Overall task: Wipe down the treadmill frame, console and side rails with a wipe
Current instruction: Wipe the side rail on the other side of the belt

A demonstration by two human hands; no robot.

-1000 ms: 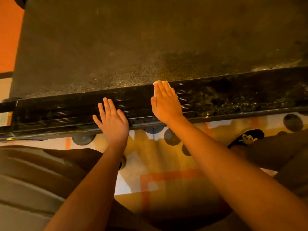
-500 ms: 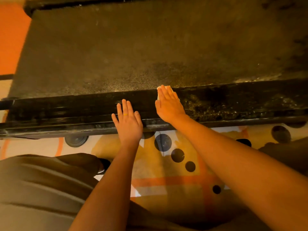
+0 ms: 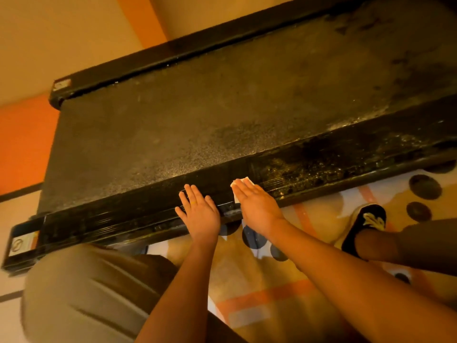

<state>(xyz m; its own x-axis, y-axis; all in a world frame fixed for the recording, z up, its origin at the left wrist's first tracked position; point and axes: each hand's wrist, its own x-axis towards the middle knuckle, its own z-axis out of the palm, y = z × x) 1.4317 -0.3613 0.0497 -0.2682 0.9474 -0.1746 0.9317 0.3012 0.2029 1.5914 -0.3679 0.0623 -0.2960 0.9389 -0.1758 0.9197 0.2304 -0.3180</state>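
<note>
Wipe (image 3: pixel 246 180) on near side rail (image 3: pixel 351 164), pinned flat under right hand (image 3: pixel 257 206); only white edges show past fingertips. Right hand: fingers straight, pressing, not curled round it. Left hand (image 3: pixel 199 215) flat on rail just beside, holds nothing. Wipe probably thin, soft, light, maybe damp; would bunch if pushed by edge. Best hold: flat palm over centre, firm downward pressure. Rail looks rigid, ribbed; pale speckled residue along rail beyond right hand.

Probably a home exercise corner: a treadmill (image 3: pixel 197 115) stands beside a dotted, colourful floor mat (image 3: pixel 319 219).
</note>
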